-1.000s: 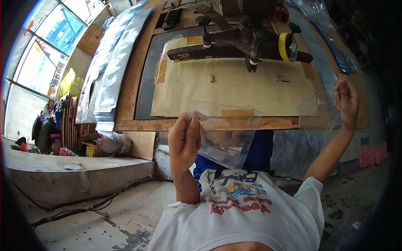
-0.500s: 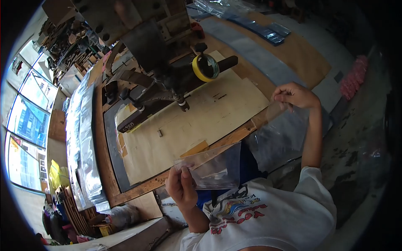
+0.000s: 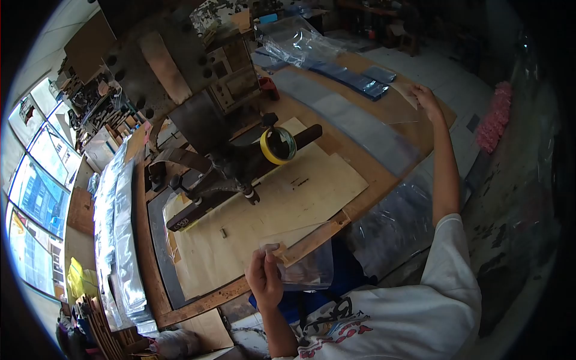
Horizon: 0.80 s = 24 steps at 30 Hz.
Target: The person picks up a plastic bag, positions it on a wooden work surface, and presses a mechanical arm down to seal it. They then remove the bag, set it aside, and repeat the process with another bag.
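Note:
My left hand [image 3: 264,281] pinches the corner of a transparent plastic sheet [image 3: 309,270], which hangs over the front edge of the work table beside my lap. Out to the right, my right hand [image 3: 426,103] is closed on the edge of another thin transparent plastic piece [image 3: 403,99]. That piece is over the brown board [image 3: 441,123], close to a stack of bluish plastic pouches [image 3: 354,83]. Between my hands and the machine lies a cream-coloured pad [image 3: 270,210] on the table.
A heavy press head [image 3: 186,114] overhangs the pad, with a dark bar [image 3: 201,213] and a yellow tape roll [image 3: 278,146] on it. A long plastic strip [image 3: 354,120] lies on the board. Plastic sheets [image 3: 123,240] are piled at left; a pink bundle [image 3: 495,117] stands right.
My right hand has moved away from me, up and over the brown board, carrying a transparent piece. My left hand keeps its sheet, slightly lower in view. The camera view has shifted.

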Tool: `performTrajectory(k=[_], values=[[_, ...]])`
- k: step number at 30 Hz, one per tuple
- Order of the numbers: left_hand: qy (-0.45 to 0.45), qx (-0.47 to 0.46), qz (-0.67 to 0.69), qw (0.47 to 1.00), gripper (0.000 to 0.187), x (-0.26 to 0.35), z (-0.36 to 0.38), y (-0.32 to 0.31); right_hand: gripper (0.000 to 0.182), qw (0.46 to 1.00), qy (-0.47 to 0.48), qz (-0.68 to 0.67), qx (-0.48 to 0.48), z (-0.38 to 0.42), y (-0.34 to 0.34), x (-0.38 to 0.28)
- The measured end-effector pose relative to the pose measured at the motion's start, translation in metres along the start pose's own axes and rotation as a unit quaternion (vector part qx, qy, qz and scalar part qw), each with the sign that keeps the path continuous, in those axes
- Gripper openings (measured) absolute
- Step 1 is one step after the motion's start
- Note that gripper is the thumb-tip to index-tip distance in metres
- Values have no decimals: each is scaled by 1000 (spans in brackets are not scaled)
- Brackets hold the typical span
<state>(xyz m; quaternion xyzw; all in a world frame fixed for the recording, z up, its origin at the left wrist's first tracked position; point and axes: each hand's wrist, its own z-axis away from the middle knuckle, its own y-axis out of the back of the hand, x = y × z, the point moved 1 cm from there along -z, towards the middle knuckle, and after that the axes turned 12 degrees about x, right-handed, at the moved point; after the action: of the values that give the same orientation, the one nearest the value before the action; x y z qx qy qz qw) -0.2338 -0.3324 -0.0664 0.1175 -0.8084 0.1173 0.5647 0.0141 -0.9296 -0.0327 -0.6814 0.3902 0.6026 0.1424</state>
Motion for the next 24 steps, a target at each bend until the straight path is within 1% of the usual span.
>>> performTrajectory(k=[2, 4, 5, 8, 11, 14, 15, 17, 18, 19, 20, 22, 23, 24], values=[[-17, -17, -13, 1000, 22, -6, -3, -14, 29, 999, -17, -33, 21, -27, -6, 0], [-48, -16, -63, 997, 22, -19, -2, -27, 34, 997, -30, -67, 36, -45, -10, 5], [-66, -19, -88, 994, 21, -26, -2, -31, 32, 996, -28, -75, 39, -54, -12, 7], [-131, 39, -144, 980, 20, -42, -6, -53, 29, 996, -18, -77, 41, -80, -22, -3], [-142, 76, -196, 967, 21, -47, -4, -56, 31, 997, 3, -57, 50, -111, -31, -9], [-286, 106, -291, 907, 23, -58, 3, -59, 33, 996, 31, -58, 58, -154, -39, -10], [-258, 88, -322, 907, 25, -74, 15, -50, 33, 996, 31, -59, 62, -164, -42, -14], [-203, 50, -384, 899, 54, -112, 45, -21, 34, 993, 33, -73, 83, -180, -48, -24], [-183, 35, -388, 903, 45, -121, 45, -17, 33, 991, 34, -82, 101, -192, -53, -25], [-161, 26, -392, 905, 37, -114, 51, -12, 32, 988, 40, -92, 115, -204, -55, -25], [-139, 18, -396, 908, 29, -108, 55, -10, 31, 987, 45, -115, 105, -213, -58, -21], [-238, 24, -410, 880, 26, -69, 35, -33, 31, 988, 36, -112, 104, -228, -67, -8], [-288, 29, -415, 863, 24, -61, 25, -43, 31, 988, 34, -111, 104, -238, -71, -2], [-276, -36, -396, 875, 29, -79, 31, -28, 32, 992, 42, -57, 101, -258, -73, 21]])
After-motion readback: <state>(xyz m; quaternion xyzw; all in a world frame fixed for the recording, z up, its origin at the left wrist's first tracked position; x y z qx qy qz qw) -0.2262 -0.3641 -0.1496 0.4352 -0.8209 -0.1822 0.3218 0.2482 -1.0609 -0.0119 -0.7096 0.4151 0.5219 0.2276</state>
